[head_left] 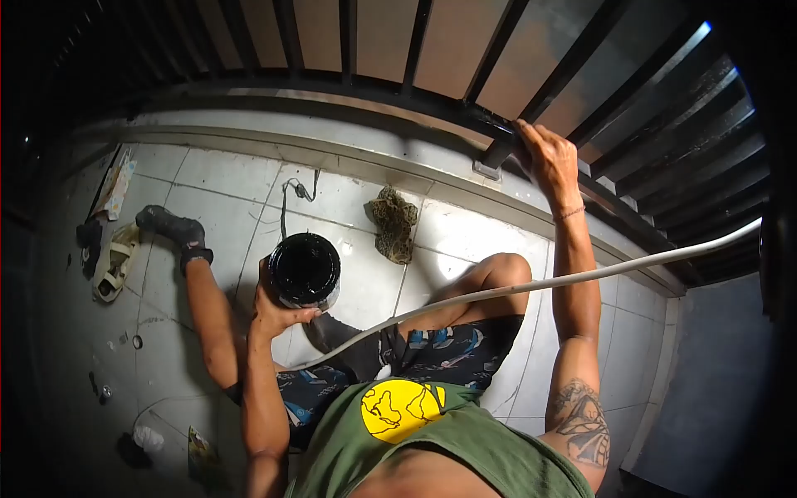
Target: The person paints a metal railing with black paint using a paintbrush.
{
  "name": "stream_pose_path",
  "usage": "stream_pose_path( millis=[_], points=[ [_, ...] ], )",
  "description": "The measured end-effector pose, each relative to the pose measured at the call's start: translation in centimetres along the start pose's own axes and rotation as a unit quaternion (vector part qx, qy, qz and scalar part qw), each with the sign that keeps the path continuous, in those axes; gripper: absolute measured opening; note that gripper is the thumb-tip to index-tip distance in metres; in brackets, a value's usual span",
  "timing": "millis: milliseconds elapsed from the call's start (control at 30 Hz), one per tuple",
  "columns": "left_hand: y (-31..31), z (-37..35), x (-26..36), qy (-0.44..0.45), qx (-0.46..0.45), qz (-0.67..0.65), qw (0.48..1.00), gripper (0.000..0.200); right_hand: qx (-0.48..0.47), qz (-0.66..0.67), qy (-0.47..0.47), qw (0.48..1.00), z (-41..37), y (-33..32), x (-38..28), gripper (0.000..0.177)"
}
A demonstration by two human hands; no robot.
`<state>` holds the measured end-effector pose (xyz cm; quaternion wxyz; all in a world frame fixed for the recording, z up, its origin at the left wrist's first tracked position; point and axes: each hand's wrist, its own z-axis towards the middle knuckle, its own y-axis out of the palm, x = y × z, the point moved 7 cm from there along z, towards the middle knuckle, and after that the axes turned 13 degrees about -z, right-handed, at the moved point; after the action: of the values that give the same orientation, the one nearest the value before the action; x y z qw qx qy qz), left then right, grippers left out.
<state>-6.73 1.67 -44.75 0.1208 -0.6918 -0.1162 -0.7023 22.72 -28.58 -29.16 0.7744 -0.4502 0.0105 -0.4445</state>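
My left hand (278, 309) is wrapped round the side of a round can (305, 270) above the tiled floor. The can's inside looks black and glossy, with dark smears on its rim. On the right, my right hand (550, 162) is at the lower rail (398, 94) of a black barred railing. Its fingers are curled together by the rail near an upright bar. What those fingers hold, if anything, is too small or hidden to name.
A crumpled patterned cloth (393, 224) lies on the tiles (216, 207). A pale cable (531, 286) crosses over my legs. Sandals (116, 261) lie at the left, a small ring (137, 341) nearby. A low ledge (332, 158) runs beneath the railing.
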Motion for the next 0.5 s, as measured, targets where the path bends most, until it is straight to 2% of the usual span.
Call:
stream_pose_path(
  millis=[100, 200, 300, 367, 433, 500],
  points=[
    [0.0, 0.0, -0.2, -0.021, 0.009, -0.021, 1.0, 0.097, 0.026, -0.016, 0.0, 1.0, 1.7, -1.8, 1.0, 0.027],
    [0.0, 0.0, -0.5, -0.015, 0.007, -0.022, 1.0, 0.096, 0.12, -0.025, 0.0, 0.992, 2.4, -3.8, 1.7, 0.022],
    [-0.2, 0.0, -1.1, -0.017, -0.007, -0.015, 1.0, 0.095, 0.198, -0.06, 0.02, 0.978, 3.2, -6.7, 3.3, 0.026],
    [-0.1, 0.0, -0.8, -0.032, 0.002, 0.006, 0.999, 0.104, 0.306, -0.079, 0.014, 0.949, 3.5, -9.2, 4.3, 0.028],
    [0.1, 0.3, -0.4, -0.023, 0.001, 0.002, 1.0, 0.1, 0.387, -0.094, 0.063, 0.915, 3.8, -11.9, 5.2, 0.028],
    [0.3, 0.1, -0.2, -0.015, -0.004, -0.001, 1.0, 0.096, 0.375, -0.087, 0.028, 0.923, 3.9, -12.0, 4.9, 0.03]
  ],
)
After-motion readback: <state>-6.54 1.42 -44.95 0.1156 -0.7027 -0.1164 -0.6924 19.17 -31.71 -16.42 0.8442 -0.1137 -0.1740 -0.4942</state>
